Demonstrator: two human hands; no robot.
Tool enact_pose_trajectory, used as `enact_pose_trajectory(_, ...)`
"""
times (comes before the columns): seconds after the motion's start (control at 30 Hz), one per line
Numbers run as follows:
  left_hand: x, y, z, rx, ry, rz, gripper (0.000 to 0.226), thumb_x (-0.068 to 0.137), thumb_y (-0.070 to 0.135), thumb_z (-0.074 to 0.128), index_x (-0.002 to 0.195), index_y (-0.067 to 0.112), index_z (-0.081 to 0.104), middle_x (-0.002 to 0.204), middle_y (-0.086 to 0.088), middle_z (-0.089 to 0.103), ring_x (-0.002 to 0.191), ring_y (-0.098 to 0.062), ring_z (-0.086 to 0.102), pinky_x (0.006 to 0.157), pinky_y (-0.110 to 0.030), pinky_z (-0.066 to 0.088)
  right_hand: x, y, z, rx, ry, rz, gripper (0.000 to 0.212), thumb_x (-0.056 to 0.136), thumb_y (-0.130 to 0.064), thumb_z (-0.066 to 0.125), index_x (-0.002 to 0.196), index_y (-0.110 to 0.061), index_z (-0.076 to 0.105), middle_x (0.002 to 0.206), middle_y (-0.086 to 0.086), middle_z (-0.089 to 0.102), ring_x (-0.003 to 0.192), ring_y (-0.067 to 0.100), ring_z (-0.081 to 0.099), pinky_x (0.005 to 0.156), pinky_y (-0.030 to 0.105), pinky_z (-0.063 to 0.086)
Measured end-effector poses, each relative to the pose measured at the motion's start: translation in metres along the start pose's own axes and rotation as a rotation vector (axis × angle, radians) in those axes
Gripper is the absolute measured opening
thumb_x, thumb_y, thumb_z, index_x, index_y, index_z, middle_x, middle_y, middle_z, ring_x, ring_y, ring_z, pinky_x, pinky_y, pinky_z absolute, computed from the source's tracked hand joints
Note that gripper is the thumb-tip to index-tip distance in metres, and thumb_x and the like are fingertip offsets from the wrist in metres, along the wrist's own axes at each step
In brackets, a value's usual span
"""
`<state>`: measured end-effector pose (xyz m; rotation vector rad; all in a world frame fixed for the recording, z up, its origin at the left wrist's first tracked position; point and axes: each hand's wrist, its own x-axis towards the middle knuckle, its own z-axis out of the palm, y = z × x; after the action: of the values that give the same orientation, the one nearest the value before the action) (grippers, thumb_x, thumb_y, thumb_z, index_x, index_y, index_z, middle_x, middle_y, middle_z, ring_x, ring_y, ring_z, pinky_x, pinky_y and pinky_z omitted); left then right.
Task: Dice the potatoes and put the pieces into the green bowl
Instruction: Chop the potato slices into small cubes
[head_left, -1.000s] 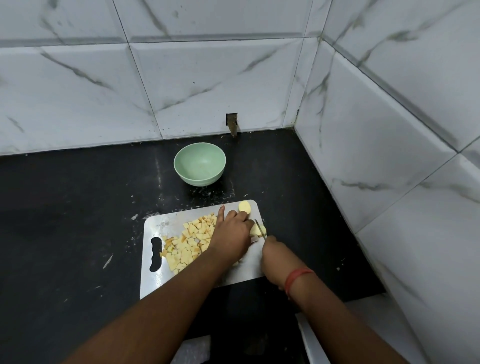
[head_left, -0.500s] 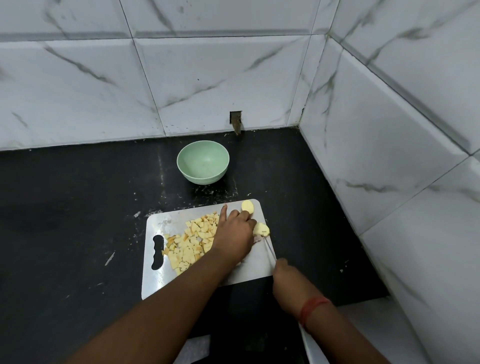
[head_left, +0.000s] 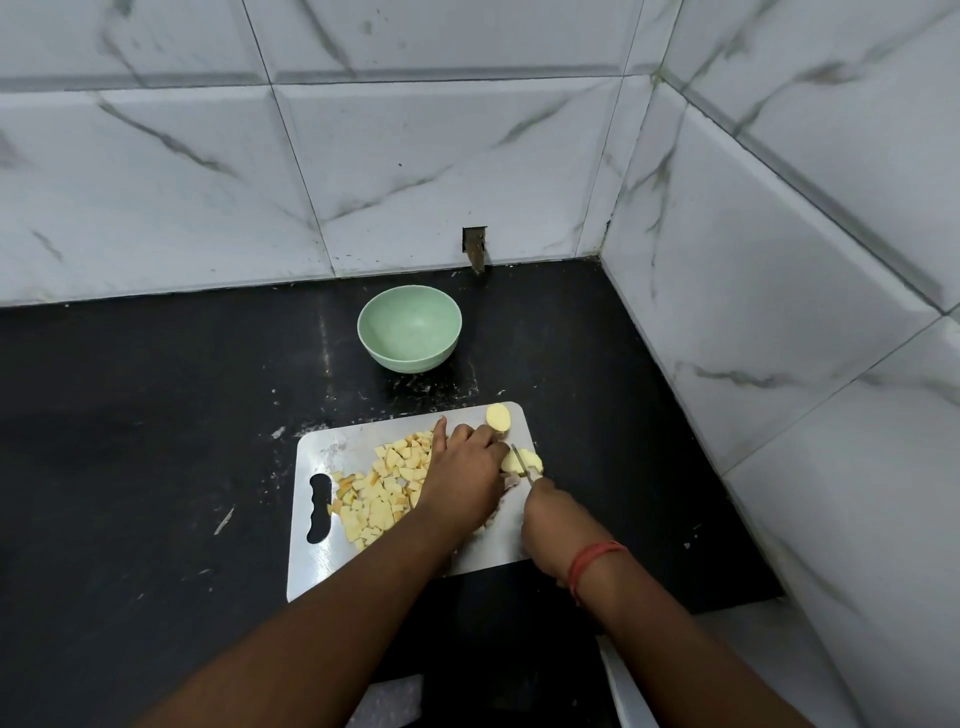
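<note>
While pinning the potato piece near the board's right edge, left hand curled over it, just left of the blade. Right hand closed round knife. Diced heap lying left; green bowl beyond, empty.

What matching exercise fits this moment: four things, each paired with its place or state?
Things:
1 green bowl
2 diced potato pieces
3 potato slice
4 knife

Places or states:
A heaped on the cutting board's left part
B in the right hand, cutting
C empty, beyond the board
D alone at the board's far right corner

Pairs: 1-C, 2-A, 3-D, 4-B
</note>
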<state>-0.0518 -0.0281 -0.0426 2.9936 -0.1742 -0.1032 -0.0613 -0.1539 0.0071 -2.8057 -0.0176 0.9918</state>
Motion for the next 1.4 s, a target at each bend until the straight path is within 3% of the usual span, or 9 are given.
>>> enact_pose_trajectory(0.2, 0.001, 0.001, -0.002, 0.055, -0.002, 0.001, 0.043, 0.101, 0.051, 0.050, 0.131, 0.023, 0.062, 0.133, -0.001, 0.054, 0.127, -0.025, 0.047, 0.123, -0.055, 0.009, 0.000, 0.004, 0.009, -0.016, 0.002, -0.019, 0.048, 0.098, -0.009, 0.041, 0.144, 0.000, 0.028, 0.135, 0.017, 0.052, 0.120, 0.028, 0.056, 0.094, 0.033, 0.045)
enact_pose_trajectory(0.4, 0.000, 0.001, 0.003, 0.059, 0.008, -0.005, 0.036, 0.101, 0.044, 0.054, 0.128, 0.023, 0.063, 0.132, -0.001, 0.055, 0.125, -0.025, 0.049, 0.123, -0.056, 0.010, -0.016, 0.030, 0.031, -0.031, 0.031, -0.083, 0.043, 0.095, -0.004, 0.042, 0.137, 0.000, 0.034, 0.117, 0.015, 0.061, 0.095, 0.024, 0.063, 0.072, 0.029, 0.043)
enact_pose_trajectory(0.53, 0.000, 0.001, 0.003, 0.033, 0.014, 0.000, 0.035, 0.101, 0.041, 0.054, 0.129, 0.022, 0.062, 0.134, -0.001, 0.055, 0.126, -0.024, 0.048, 0.123, -0.056, 0.010, -0.034, 0.049, 0.037, -0.003, 0.013, -0.104, 0.040, 0.096, -0.006, 0.042, 0.134, 0.000, 0.036, 0.115, 0.014, 0.061, 0.100, 0.026, 0.064, 0.081, 0.031, 0.047)
enact_pose_trajectory(0.77, -0.007, -0.004, 0.004, 0.000, 0.058, 0.008, 0.034, 0.101, 0.036, 0.053, 0.131, 0.022, 0.063, 0.129, -0.001, 0.056, 0.125, -0.023, 0.048, 0.125, -0.053, 0.005, -0.030, 0.031, 0.012, 0.037, 0.082, -0.153, 0.034, 0.095, -0.005, 0.042, 0.129, -0.003, 0.040, 0.112, 0.014, 0.061, 0.096, 0.025, 0.064, 0.070, 0.027, 0.042)
enact_pose_trajectory(0.9, -0.013, -0.007, 0.004, 0.006, 0.130, 0.102, 0.030, 0.099, 0.027, 0.054, 0.124, 0.017, 0.067, 0.122, -0.002, 0.060, 0.117, -0.023, 0.055, 0.125, -0.054, 0.008, -0.012, 0.010, 0.008, 0.006, 0.069, -0.071, 0.048, 0.096, -0.005, 0.040, 0.142, 0.001, 0.029, 0.122, 0.016, 0.059, 0.105, 0.027, 0.062, 0.079, 0.031, 0.046)
enact_pose_trajectory(1.03, -0.020, -0.017, 0.012, 0.077, 0.198, 0.282, 0.026, 0.091, 0.023, 0.057, 0.109, 0.015, 0.074, 0.110, -0.002, 0.065, 0.107, -0.022, 0.061, 0.125, -0.052, 0.013, -0.006, 0.004, 0.011, 0.001, 0.067, -0.061, 0.044, 0.097, -0.007, 0.038, 0.140, 0.000, 0.031, 0.126, 0.017, 0.057, 0.111, 0.028, 0.060, 0.084, 0.032, 0.046)
enact_pose_trajectory(1.2, -0.025, -0.028, 0.018, 0.151, 0.206, 0.456, 0.035, 0.096, 0.032, 0.055, 0.124, 0.018, 0.070, 0.115, -0.002, 0.065, 0.114, -0.022, 0.061, 0.125, -0.048, 0.007, -0.006, 0.005, 0.015, 0.041, 0.071, -0.072, 0.040, 0.097, -0.007, 0.037, 0.136, -0.003, 0.035, 0.126, 0.016, 0.057, 0.111, 0.029, 0.060, 0.079, 0.030, 0.042)
enact_pose_trajectory(1.4, -0.021, -0.030, 0.017, 0.223, 0.190, 0.483, 0.039, 0.099, 0.037, 0.051, 0.130, 0.021, 0.067, 0.117, 0.000, 0.063, 0.123, -0.024, 0.056, 0.125, -0.050, 0.007, -0.007, 0.003, 0.012, 0.064, 0.032, -0.068, 0.041, 0.096, -0.009, 0.038, 0.137, -0.006, 0.036, 0.129, 0.016, 0.055, 0.114, 0.030, 0.058, 0.091, 0.034, 0.046)
